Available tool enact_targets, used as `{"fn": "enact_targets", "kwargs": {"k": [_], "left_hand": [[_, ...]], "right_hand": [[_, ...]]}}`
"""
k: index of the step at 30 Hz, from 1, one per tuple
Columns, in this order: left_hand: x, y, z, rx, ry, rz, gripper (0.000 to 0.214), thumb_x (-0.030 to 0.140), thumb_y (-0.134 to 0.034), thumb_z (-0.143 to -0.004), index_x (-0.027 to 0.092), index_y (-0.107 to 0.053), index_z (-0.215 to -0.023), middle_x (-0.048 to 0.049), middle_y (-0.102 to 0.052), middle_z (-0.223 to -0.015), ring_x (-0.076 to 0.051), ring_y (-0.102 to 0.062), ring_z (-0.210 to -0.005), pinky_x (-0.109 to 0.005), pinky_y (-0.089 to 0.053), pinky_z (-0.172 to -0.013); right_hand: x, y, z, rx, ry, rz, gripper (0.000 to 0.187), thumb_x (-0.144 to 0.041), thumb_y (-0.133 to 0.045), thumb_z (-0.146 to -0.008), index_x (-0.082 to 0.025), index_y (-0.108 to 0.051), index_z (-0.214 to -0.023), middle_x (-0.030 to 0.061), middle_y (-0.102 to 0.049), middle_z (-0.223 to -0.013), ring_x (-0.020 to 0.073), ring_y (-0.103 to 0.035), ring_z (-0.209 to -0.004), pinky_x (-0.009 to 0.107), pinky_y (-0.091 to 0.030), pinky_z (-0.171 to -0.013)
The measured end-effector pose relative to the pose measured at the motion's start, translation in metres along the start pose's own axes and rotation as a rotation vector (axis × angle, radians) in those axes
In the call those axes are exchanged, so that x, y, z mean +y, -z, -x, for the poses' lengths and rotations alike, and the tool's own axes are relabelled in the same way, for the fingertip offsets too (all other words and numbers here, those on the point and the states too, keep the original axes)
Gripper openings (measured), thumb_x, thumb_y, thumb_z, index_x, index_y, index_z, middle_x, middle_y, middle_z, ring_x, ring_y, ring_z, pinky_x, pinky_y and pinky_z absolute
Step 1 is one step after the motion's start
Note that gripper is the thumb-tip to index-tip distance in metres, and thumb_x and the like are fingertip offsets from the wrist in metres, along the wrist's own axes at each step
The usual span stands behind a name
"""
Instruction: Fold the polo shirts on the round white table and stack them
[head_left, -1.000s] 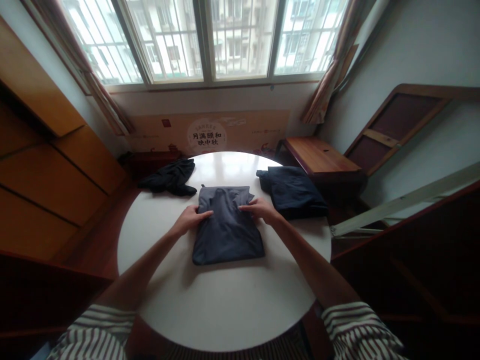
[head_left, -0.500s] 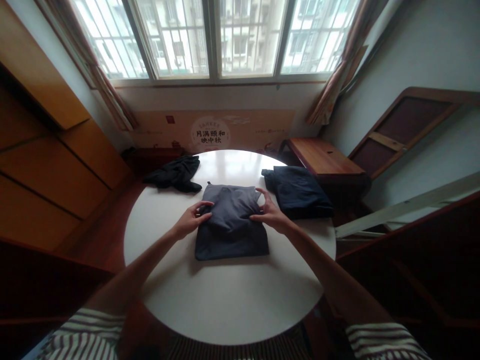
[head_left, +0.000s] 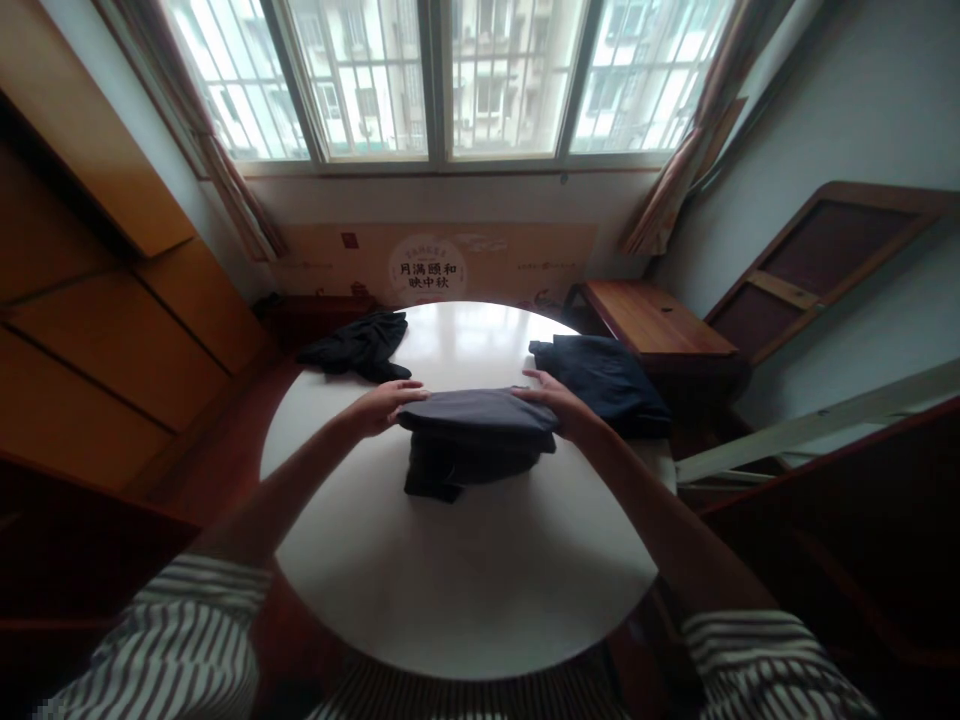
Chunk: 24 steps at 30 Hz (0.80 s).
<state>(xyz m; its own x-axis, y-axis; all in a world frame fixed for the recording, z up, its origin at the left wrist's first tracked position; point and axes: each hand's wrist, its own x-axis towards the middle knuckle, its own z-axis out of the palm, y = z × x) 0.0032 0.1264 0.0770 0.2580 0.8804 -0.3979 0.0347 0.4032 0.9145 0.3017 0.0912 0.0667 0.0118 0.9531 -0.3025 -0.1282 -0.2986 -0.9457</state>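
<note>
Both hands hold a folded grey garment (head_left: 480, 415) over the middle of the white round table (head_left: 465, 590). My left hand (head_left: 386, 405) grips its left edge, and my right hand (head_left: 555, 400) grips the right one. The garment's near part is raised, and darker cloth hangs beneath it, with a flap at the lower left. Which kind of garment it is, I cannot tell. Fingers under the cloth are partly hidden. Beyond my right hand lies a folded dark navy garment (head_left: 611, 385). A crumpled black garment (head_left: 360, 345) rests at the table's far left.
A wooden side table (head_left: 656, 315) stands behind the round table on the right, below a framed wooden panel (head_left: 795, 285) leaning on the wall. Orange-brown cabinets (head_left: 112, 350) line the left side. Windows and curtains are at the back.
The grey garment lay flat on the table; now its near side is lifted and tipped, showing dark cloth underneath. Both hands have moved slightly right with it. The camera view has shifted a little.
</note>
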Motion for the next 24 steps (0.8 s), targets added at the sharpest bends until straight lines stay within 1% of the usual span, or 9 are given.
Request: {"fn": "enact_targets", "kwargs": {"k": [3, 5, 7, 12, 16, 19, 21, 22, 24], "left_hand": [[-0.019, 0.003, -0.031, 0.075, 0.022, -0.037, 0.066, 0.026, -0.087, -0.07, 0.012, -0.053, -0.126, -0.0059, -0.066, -0.086, -0.012, -0.063, -0.065, -0.021, -0.048, -0.055], [-0.028, 0.005, -0.033, 0.08, -0.002, -0.078, 0.083, 0.028, -0.09, -0.066, 0.013, -0.045, -0.134, -0.0057, -0.066, -0.086, -0.014, -0.064, -0.067, -0.023, -0.049, -0.059], [-0.03, 0.007, -0.025, 0.048, -0.042, -0.124, 0.09, 0.027, -0.092, -0.063, 0.015, -0.043, -0.137, -0.0037, -0.065, -0.083, -0.013, -0.062, -0.065, -0.022, -0.047, -0.059], [-0.027, 0.008, -0.006, -0.022, -0.115, -0.044, 0.076, 0.031, -0.086, -0.071, 0.02, -0.045, -0.134, -0.0001, -0.063, -0.082, -0.011, -0.06, -0.064, -0.022, -0.046, -0.059], [-0.036, 0.008, -0.006, -0.017, -0.14, -0.065, 0.072, 0.036, -0.088, -0.066, 0.02, -0.049, -0.125, 0.0004, -0.063, -0.08, -0.01, -0.059, -0.062, -0.022, -0.045, -0.059], [-0.049, 0.01, -0.003, -0.033, -0.13, -0.109, 0.068, 0.044, -0.088, -0.064, 0.018, -0.052, -0.115, 0.001, -0.062, -0.075, -0.01, -0.057, -0.06, -0.021, -0.042, -0.056], [-0.057, 0.011, 0.002, -0.028, -0.15, -0.157, 0.064, 0.049, -0.084, -0.068, 0.018, -0.052, -0.114, 0.0014, -0.061, -0.075, -0.01, -0.055, -0.058, -0.021, -0.041, -0.055], [-0.061, 0.012, 0.005, -0.017, -0.165, -0.21, 0.062, 0.05, -0.081, -0.071, 0.018, -0.052, -0.115, 0.0011, -0.061, -0.076, -0.01, -0.055, -0.058, -0.022, -0.041, -0.055], [-0.064, 0.013, 0.014, 0.041, -0.233, -0.402, 0.056, 0.049, -0.077, -0.075, 0.019, -0.053, -0.115, -0.0005, -0.061, -0.08, -0.013, -0.057, -0.059, -0.025, -0.044, -0.056]], "right_hand": [[0.016, 0.0, -0.025, 0.028, -0.091, 0.03, 0.111, -0.011, -0.092, -0.057, -0.016, -0.031, -0.15, 0.0, -0.063, -0.08, 0.0133, -0.063, -0.063, 0.018, -0.049, -0.049], [0.023, 0.003, -0.028, -0.033, -0.072, 0.039, 0.118, -0.01, -0.093, -0.053, -0.018, -0.029, -0.152, -0.0043, -0.06, -0.073, 0.0125, -0.062, -0.059, 0.017, -0.048, -0.047], [0.024, 0.007, -0.025, -0.078, -0.061, 0.044, 0.117, -0.009, -0.092, -0.055, -0.02, -0.028, -0.153, -0.0061, -0.058, -0.068, 0.0119, -0.061, -0.056, 0.016, -0.047, -0.046], [0.019, 0.015, -0.017, -0.159, 0.016, -0.045, 0.098, -0.012, -0.081, -0.071, -0.025, -0.028, -0.152, -0.0032, -0.064, -0.072, 0.0118, -0.063, -0.054, 0.018, -0.051, -0.047], [0.025, 0.016, -0.013, -0.22, 0.02, -0.031, 0.092, -0.015, -0.08, -0.073, -0.027, -0.029, -0.149, -0.0062, -0.06, -0.068, 0.0102, -0.059, -0.049, 0.016, -0.047, -0.042], [0.036, 0.017, -0.01, -0.253, -0.01, 0.022, 0.082, -0.023, -0.081, -0.072, -0.026, -0.039, -0.142, -0.0073, -0.058, -0.068, 0.0074, -0.051, -0.043, 0.014, -0.038, -0.035], [0.043, 0.02, -0.008, -0.273, 0.038, 0.082, 0.077, -0.033, -0.08, -0.074, -0.026, -0.041, -0.14, -0.0086, -0.056, -0.066, 0.0061, -0.046, -0.04, 0.014, -0.035, -0.034], [0.046, 0.021, -0.007, -0.276, 0.085, 0.133, 0.077, -0.037, -0.079, -0.075, -0.026, -0.04, -0.141, -0.0084, -0.056, -0.066, 0.0067, -0.047, -0.04, 0.015, -0.036, -0.035], [0.05, 0.024, -0.003, -0.262, 0.196, 0.31, 0.075, -0.043, -0.076, -0.077, -0.026, -0.041, -0.141, -0.0052, -0.06, -0.072, 0.0107, -0.055, -0.049, 0.019, -0.044, -0.042]]}}
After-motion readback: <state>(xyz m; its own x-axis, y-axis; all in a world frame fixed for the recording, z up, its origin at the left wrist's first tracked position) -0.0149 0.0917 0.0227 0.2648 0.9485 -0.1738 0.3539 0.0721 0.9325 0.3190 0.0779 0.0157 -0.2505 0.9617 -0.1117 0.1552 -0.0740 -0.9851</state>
